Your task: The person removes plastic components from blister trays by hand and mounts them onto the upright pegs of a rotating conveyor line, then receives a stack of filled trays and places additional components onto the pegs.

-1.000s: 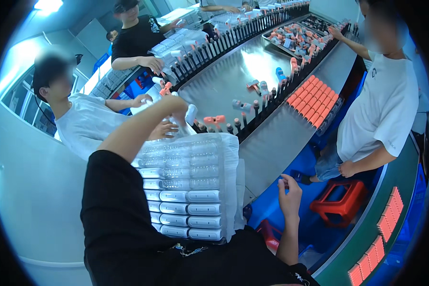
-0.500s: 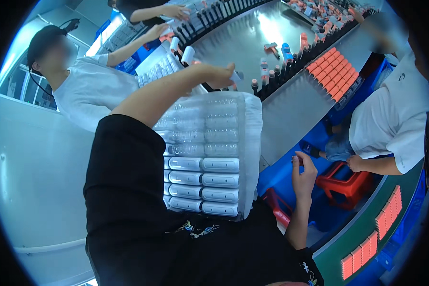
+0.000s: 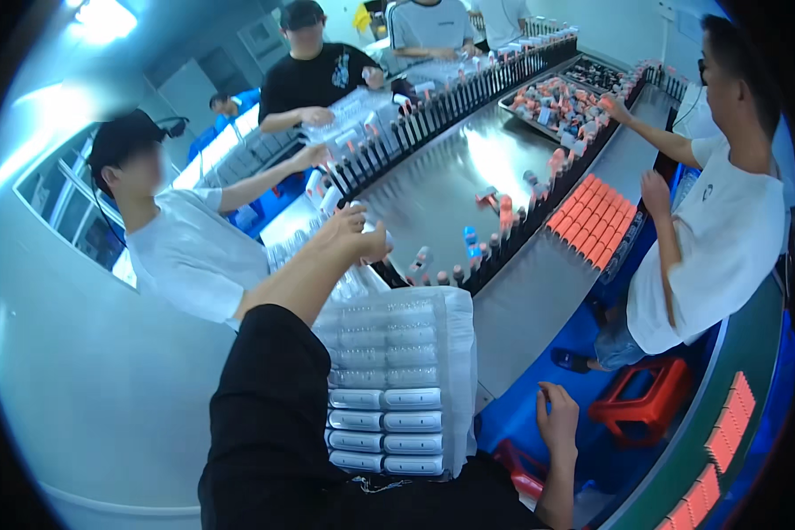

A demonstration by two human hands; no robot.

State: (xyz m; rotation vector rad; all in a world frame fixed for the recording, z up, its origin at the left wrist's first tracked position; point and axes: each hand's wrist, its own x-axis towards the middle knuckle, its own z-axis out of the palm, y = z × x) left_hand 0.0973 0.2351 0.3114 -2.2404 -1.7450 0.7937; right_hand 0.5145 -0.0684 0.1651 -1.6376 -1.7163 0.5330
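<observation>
My left hand [image 3: 358,235] stretches forward over the near left corner of the steel table. Its fingers are curled round a small white piece [image 3: 376,224], mostly covered by the hand. Close in front of my body is a clear plastic tray [image 3: 396,336] with moulded pockets. White rounded devices [image 3: 412,421] fill its near rows, while the far rows show bare pockets. To the right of the tray, my right hand [image 3: 556,420] hangs in the air with loosely extended fingers, touching nothing.
The steel table [image 3: 415,172] is edged by upright black pegs [image 3: 415,132]. A heap of orange and grey parts [image 3: 552,110] lies farther back. Orange pieces [image 3: 592,221] sit in rows at right. Co-workers stand on both sides, and a red stool [image 3: 640,402] is on the floor.
The view has tilted up, so more of the table and more people show. My left hand has moved left, toward the peg row. My right hand stays beside the tray.
</observation>
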